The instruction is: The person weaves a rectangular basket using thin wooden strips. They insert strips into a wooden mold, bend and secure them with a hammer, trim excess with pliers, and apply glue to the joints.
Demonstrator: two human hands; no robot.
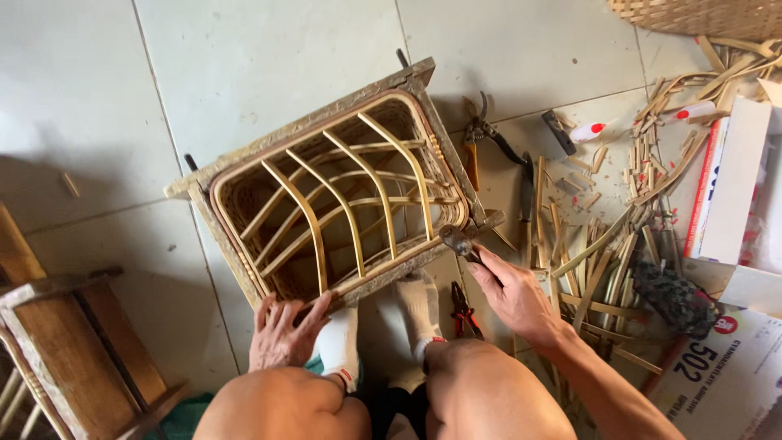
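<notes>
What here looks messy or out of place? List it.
Cut bamboo strips lie scattered loose over the floor tiles beside the right hand, with hand tools strewn among them. The rattan frame sits skewed to the tile lines, steadied by the left hand. Nothing looks broken.

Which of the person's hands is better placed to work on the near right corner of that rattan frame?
Probably the right hand: it holds the pincers with their head right at that corner of the rattan frame. The left hand lies flat on the frame's near edge, bracing it.
</notes>
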